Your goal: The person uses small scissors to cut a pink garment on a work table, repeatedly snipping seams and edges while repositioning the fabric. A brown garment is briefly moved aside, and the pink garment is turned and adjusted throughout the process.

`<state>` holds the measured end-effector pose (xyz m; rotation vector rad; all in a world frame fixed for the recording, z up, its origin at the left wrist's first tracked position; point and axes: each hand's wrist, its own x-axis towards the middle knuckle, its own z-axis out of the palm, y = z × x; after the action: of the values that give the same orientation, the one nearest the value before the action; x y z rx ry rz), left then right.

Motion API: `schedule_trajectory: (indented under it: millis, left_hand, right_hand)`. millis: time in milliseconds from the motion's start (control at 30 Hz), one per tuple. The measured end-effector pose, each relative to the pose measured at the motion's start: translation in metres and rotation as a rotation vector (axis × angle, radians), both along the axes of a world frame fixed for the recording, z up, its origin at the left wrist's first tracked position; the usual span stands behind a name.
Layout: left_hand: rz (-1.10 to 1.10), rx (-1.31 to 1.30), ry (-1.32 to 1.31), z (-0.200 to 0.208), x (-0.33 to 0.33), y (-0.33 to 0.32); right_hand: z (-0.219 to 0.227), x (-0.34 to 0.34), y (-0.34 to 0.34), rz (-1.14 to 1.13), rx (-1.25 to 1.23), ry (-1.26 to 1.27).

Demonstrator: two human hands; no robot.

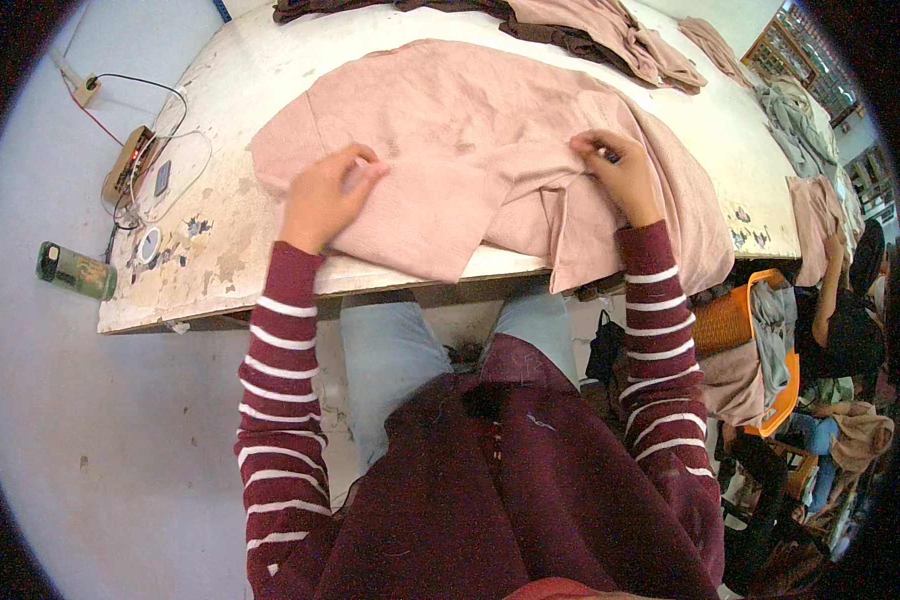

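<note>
A pale pink garment piece (440, 110) lies spread on the worktable in front of me, its near edge folded and hanging over the table's front. My left hand (332, 195) is over the garment's left part, fingers curled toward the thumb; whatever may be between the fingertips is too blurred to make out. On the right, my right hand (625, 178) is closed above the cloth, beside a raised fold. A small dark object (607, 154) shows in its curled fingers, its kind unclear.
The white worktable (240, 235) has worn patches. More pink and dark brown cloth (570, 30) lies along its far side. At left are a power strip (130, 165), cables and a green bottle (75, 272). An orange basket (725, 320) of cloth and other people are at right.
</note>
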<state>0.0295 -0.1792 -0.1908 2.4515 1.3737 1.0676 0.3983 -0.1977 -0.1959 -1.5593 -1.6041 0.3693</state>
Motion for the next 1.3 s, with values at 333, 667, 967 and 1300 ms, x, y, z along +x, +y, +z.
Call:
schedule_trajectory:
  millis: [333, 667, 967, 1300]
  left_hand:
    - [-0.077, 0.339, -0.16, -0.036, 0.085, -0.082]
    - [-0.051, 0.232, -0.235, -0.082, 0.092, -0.095]
    - [-0.137, 0.269, -0.356, -0.102, 0.06, -0.098]
    - [-0.165, 0.257, -0.346, -0.097, 0.058, -0.099]
  right_hand:
    - [0.005, -0.015, -0.026, -0.095, 0.299, -0.217]
    - [-0.001, -0.046, -0.056, 0.017, -0.121, -0.274]
    - [0.046, -0.055, -0.102, 0.264, 0.058, -0.22]
    - [0.007, -0.084, -0.075, 0.377, 0.111, -0.531]
